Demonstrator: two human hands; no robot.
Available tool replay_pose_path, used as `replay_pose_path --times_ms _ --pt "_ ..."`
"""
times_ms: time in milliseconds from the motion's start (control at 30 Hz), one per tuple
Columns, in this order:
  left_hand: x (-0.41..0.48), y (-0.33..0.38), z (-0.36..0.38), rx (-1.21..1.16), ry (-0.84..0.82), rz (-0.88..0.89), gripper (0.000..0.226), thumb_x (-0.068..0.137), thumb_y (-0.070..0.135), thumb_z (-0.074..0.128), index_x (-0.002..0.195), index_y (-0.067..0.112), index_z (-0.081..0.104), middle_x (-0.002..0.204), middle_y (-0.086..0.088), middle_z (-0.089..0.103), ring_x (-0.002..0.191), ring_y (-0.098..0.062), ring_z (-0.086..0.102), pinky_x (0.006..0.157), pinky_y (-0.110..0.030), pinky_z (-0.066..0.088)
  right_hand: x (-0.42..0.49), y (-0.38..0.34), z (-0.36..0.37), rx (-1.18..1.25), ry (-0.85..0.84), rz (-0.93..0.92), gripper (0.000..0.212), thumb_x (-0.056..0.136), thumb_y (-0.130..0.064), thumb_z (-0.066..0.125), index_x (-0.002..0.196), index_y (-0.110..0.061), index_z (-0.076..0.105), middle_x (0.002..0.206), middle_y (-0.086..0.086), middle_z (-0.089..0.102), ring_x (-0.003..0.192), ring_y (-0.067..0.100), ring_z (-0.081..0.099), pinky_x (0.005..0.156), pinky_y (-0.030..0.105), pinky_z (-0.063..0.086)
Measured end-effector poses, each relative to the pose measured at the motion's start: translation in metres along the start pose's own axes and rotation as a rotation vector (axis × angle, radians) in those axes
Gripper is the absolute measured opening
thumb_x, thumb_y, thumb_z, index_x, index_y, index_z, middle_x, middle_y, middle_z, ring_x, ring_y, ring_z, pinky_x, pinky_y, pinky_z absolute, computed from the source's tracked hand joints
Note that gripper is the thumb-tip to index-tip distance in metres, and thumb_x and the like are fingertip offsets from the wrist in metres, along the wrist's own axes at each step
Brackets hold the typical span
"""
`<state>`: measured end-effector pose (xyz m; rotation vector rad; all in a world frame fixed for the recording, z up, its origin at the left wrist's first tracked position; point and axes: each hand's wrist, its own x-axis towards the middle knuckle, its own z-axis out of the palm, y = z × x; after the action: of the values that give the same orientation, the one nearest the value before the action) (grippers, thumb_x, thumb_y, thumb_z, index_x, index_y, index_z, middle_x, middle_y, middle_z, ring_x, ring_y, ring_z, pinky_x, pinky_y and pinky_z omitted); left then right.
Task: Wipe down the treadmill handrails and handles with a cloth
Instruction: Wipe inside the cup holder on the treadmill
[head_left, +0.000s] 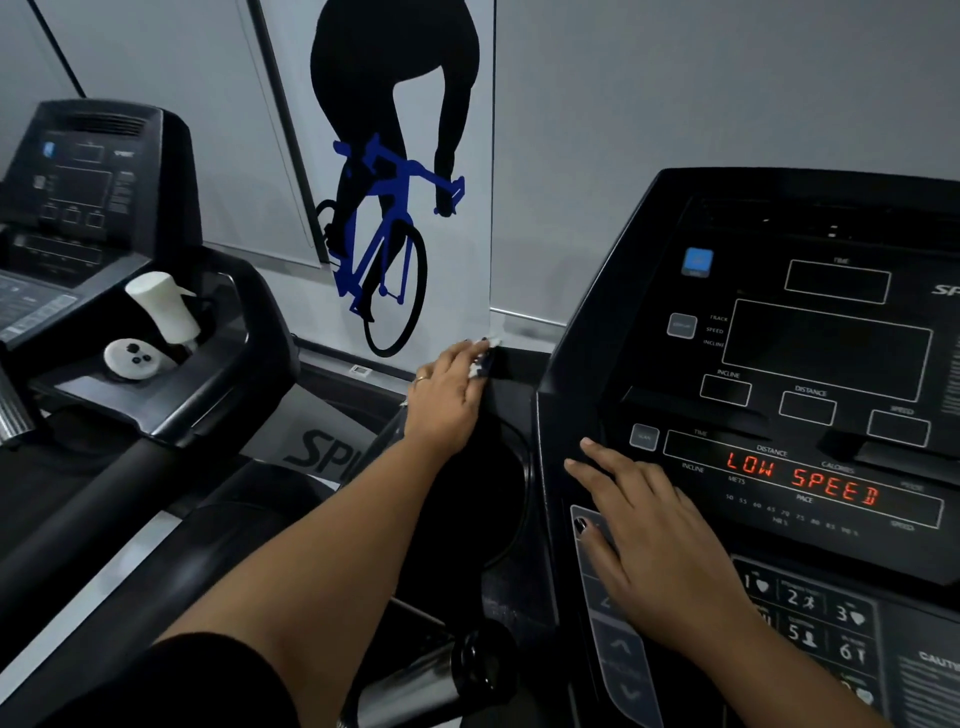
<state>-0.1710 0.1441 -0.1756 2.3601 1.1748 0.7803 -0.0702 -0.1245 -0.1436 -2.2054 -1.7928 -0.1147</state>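
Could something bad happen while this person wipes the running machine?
Maybe. The right hand lies flat on the console buttons while the display reads LOW SPEED, so a press might start it. The cloth only peeks out under the left hand at the console's corner, so it could slip off.

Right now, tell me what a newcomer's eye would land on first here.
The red LOW SPEED readout glows on the console at lower right, the right hand flat beside it. On the wall, top centre, a black cyclist rides a blue bike. Below, the left hand presses a cloth by the console's left edge.
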Motion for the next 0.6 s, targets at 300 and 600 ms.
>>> replay_pose_path --times_ms 300,600 --pt "-0.028 -0.057 -0.018 0.006 -0.156 -0.317 0.047 0.103 0.039 0.026 0.149 0.029 0.032 0.152 -0.002 0.041 0.137 -0.039 0.034 0.110 -0.047 0.027 0.000 -0.001 0.001 -0.001 0.013 -0.004 0.053 0.094 -0.044 0.029 0.145 -0.032 0.037 0.155 -0.017 0.025 0.129 0.009 0.039 0.098 0.030 0.044" --pt "-0.031 0.017 0.021 0.307 -0.122 0.225 0.066 0.103 0.038 0.035 0.153 0.042 -0.007 0.159 0.018 -0.020 0.145 -0.034 -0.026 0.116 -0.054 -0.016 0.002 -0.001 0.001 -0.020 -0.003 -0.004 0.054 0.093 -0.045 0.024 0.145 -0.034 0.033 0.155 -0.018 0.022 0.132 0.007 0.033 0.102 0.032 0.040"
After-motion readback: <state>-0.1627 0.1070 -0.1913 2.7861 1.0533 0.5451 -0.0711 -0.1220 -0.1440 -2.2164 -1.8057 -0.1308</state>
